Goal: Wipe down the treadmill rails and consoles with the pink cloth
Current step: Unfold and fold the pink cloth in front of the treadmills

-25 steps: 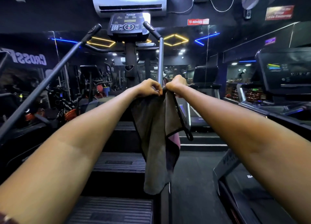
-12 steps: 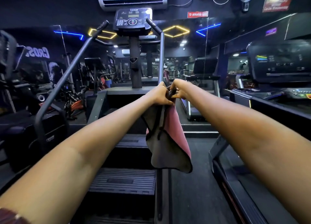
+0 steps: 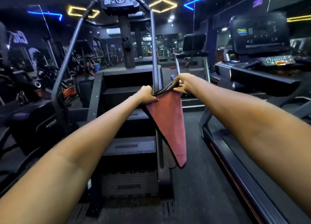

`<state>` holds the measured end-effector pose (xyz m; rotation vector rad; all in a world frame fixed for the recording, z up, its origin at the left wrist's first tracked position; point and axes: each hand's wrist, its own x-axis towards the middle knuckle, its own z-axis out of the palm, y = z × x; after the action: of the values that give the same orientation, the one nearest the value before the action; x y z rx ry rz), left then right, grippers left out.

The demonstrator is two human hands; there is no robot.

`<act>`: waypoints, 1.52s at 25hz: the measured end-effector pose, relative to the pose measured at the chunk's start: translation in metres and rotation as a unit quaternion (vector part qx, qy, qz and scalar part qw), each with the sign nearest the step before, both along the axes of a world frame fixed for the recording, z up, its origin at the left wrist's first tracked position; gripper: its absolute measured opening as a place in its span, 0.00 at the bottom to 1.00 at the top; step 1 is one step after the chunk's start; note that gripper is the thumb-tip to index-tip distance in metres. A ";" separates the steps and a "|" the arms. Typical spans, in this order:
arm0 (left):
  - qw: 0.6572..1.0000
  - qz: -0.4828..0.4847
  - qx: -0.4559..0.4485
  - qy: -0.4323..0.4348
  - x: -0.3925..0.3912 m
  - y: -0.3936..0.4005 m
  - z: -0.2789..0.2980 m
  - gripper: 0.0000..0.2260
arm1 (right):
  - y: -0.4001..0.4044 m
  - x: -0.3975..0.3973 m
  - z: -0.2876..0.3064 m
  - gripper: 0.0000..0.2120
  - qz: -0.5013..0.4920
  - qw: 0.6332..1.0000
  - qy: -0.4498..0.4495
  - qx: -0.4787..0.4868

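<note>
Pink cloth (image 3: 168, 122) stretched between both hands, hanging in a point just right of stair climber's right rail (image 3: 154, 55). Left hand (image 3: 146, 95) clenched on one top corner; right hand (image 3: 182, 84) pinching the other. Console (image 3: 119, 0) above; treadmill (image 3: 262, 75) at right.

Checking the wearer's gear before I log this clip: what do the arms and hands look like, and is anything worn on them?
Both forearms are bare to the frame edge: no sleeves, gloves or watch visible. The left hand and right hand show no rings that I can make out.
</note>
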<state>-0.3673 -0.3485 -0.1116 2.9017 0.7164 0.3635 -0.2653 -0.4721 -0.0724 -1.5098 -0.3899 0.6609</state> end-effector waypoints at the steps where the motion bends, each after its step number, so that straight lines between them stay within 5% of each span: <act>1: 1.000 -0.005 -0.001 -0.002 -0.014 -0.007 -0.008 0.17 | -0.009 -0.006 -0.007 0.06 0.009 1.000 0.023 -0.016; 7: 0.997 -0.075 0.000 -0.029 -0.067 -0.025 -0.013 0.10 | -0.053 -0.038 -0.015 0.06 0.055 0.986 0.091 -0.130; 12: 0.995 -0.091 -0.005 -0.028 -0.088 -0.045 0.006 0.12 | -0.065 -0.063 -0.011 0.13 0.083 0.919 -0.173 -0.343; 15: 0.997 -0.080 -0.008 -0.006 -0.088 -0.056 0.019 0.12 | -0.070 -0.062 -0.012 0.11 0.003 0.884 -0.316 -0.345; 17: 0.997 -0.069 -0.003 -0.018 -0.089 -0.058 0.023 0.13 | -0.079 -0.060 -0.007 0.12 0.015 0.911 -0.269 -0.313; 19: 0.997 -0.061 -0.002 -0.038 -0.090 -0.058 0.023 0.12 | -0.093 -0.055 0.003 0.12 0.081 0.965 -0.090 -0.234; 22: 0.995 -0.065 0.005 -0.072 -0.092 -0.063 0.024 0.12 | -0.109 -0.047 0.013 0.07 0.133 0.983 0.046 -0.120; 24: 0.993 -0.073 0.004 -0.093 -0.089 -0.069 0.026 0.12 | -0.109 -0.043 0.012 0.08 0.088 0.990 -0.022 -0.107; 26: 0.993 -0.082 0.006 -0.081 -0.084 -0.074 0.026 0.13 | -0.108 -0.042 0.005 0.12 -0.013 0.972 -0.189 -0.141; 29: 0.995 -0.092 0.018 -0.024 -0.079 -0.075 0.024 0.15 | -0.110 -0.037 -0.006 0.11 -0.057 0.860 -0.433 -0.265; 35: 0.993 -0.069 -0.070 -0.071 -0.088 -0.063 0.017 0.15 | -0.113 -0.027 -0.011 0.11 0.001 0.830 -0.516 -0.210; 38: 0.990 -0.073 -0.095 -0.078 -0.092 -0.059 0.018 0.16 | -0.119 -0.025 -0.009 0.08 0.058 0.740 -0.615 -0.265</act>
<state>-0.4595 -0.4077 -0.0935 2.6890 0.4837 0.4694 -0.2899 -0.5912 -0.0812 -2.3589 -1.3949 -0.3112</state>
